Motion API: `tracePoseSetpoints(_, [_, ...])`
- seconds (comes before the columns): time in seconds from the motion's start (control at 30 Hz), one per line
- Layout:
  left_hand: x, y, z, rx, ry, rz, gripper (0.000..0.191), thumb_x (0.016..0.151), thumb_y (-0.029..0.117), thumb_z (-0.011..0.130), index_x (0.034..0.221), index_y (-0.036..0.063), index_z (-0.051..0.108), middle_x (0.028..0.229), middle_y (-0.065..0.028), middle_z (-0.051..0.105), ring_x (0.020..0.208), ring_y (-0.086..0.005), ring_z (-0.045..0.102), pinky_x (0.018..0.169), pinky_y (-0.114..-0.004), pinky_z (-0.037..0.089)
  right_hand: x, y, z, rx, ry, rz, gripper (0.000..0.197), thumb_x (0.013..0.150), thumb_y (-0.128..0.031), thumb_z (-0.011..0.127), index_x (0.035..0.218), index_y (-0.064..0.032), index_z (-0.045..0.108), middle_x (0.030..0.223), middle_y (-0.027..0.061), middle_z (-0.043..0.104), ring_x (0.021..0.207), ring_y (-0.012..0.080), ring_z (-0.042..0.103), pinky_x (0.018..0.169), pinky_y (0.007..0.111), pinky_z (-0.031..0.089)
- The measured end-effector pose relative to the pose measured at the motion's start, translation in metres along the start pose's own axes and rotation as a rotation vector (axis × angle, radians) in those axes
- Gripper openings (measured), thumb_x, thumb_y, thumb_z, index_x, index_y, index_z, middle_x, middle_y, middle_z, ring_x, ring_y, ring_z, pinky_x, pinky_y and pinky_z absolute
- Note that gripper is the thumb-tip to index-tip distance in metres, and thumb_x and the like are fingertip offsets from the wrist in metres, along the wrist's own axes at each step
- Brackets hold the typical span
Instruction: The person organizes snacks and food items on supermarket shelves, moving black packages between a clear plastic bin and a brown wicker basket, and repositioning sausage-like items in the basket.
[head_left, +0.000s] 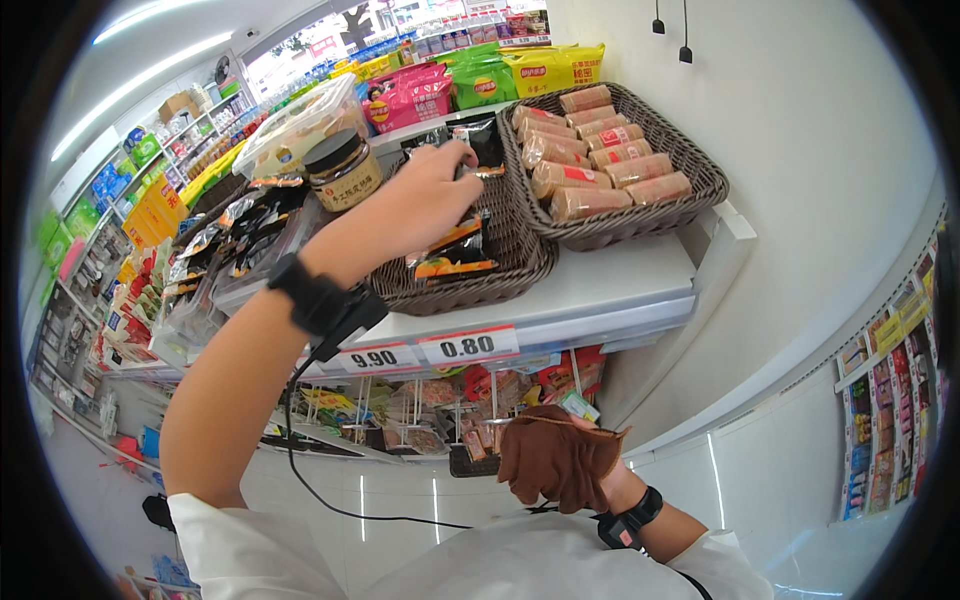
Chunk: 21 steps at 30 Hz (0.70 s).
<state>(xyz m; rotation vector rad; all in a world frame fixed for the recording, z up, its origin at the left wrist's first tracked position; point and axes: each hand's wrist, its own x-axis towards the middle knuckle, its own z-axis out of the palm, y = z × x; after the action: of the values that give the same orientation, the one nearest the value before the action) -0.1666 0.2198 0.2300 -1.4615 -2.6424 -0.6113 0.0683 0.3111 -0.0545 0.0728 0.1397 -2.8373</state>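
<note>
My left hand (424, 195) reaches over a dark wicker basket (517, 274). Its curled fingertips are at a black foil packet (480, 142) near the basket's back; whether they grip it cannot be told. More black and orange packets (457, 259) lie towards the front of this basket. Low in front of my body, a bunched brown cloth (555, 457) is held in my right hand (611, 480), whose fingers it mostly covers. To the right, a second wicker basket (637, 225) holds several plastic-wrapped rolls (577, 176). A jar with a black lid (343, 169) stands left of my left hand.
The white shelf (622, 274) carries price labels (469, 345) on its front edge. Clear tubs of black packets (247, 232) and a clear plastic box (300, 127) stand left, chip bags (484, 79) behind. A wall borders the right side. Bagged goods hang below; a cable runs from my left wrist.
</note>
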Motion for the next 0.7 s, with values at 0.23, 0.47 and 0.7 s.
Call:
tracePoseSetpoints(0.23, [0.076,0.005,0.012,0.063,-0.302,-0.073,0.045,0.096,0.034,0.045,0.1,-0.0073,0.062,0.092,-0.027,0.064,0.089,-0.0376,0.063,0.084,-0.044,0.047,-0.017,-0.047,-0.006,-0.129,0.062,-0.015,0.049,0.103,-0.033,0.032,0.138,0.0002,0.039,0.135,0.0198,0.047,0.12,0.0292,0.052,0.105,0.04,0.042])
tracePoseSetpoints(0.47, [0.16,-0.042,0.003,0.373,-0.154,-0.126,0.044,0.087,0.026,0.06,0.119,-0.0037,0.058,0.108,-0.021,0.064,0.101,-0.0315,0.062,0.089,-0.037,0.047,-0.029,-0.075,-0.004,-0.092,0.041,-0.027,0.049,0.103,-0.032,0.031,0.138,0.0,0.039,0.136,0.0193,0.047,0.122,0.0293,0.05,0.106,0.041,0.041])
tracePoseSetpoints(0.7, [0.204,-0.052,0.027,0.536,0.085,0.097,0.034,0.082,0.02,0.066,0.108,-0.0001,0.062,0.104,-0.0238,0.063,0.103,-0.0373,0.06,0.088,-0.043,0.048,-0.041,-0.097,-0.015,-0.224,0.1,-0.119,0.05,0.102,-0.033,0.037,0.139,0.0007,0.039,0.139,0.0166,0.047,0.123,0.0257,0.051,0.107,0.036,0.04])
